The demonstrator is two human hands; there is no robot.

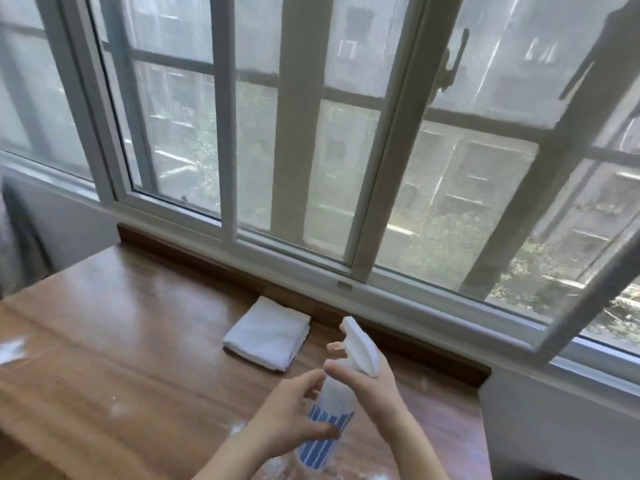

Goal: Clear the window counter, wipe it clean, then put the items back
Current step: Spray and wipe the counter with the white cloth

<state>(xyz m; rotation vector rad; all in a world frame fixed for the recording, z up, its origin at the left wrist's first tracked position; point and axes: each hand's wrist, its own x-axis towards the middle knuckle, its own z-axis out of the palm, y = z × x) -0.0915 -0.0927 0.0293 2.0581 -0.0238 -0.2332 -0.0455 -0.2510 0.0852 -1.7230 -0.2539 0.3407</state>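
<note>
A spray bottle (334,403) with a white trigger head and blue stripes is held above the wooden window counter (121,341), its nozzle pointing up and left. My right hand (367,379) grips its neck, fingers round the trigger. My left hand (294,417) wraps around the bottle's lower body. A folded white cloth (268,334) lies flat on the counter just beyond the bottle, close to the window frame.
The sliding window (311,133) with a white frame runs along the counter's far edge, above a dark wooden ledge (214,261). An open window sash (595,237) leans in at the right. Whitish spots mark the counter at left and near my arms.
</note>
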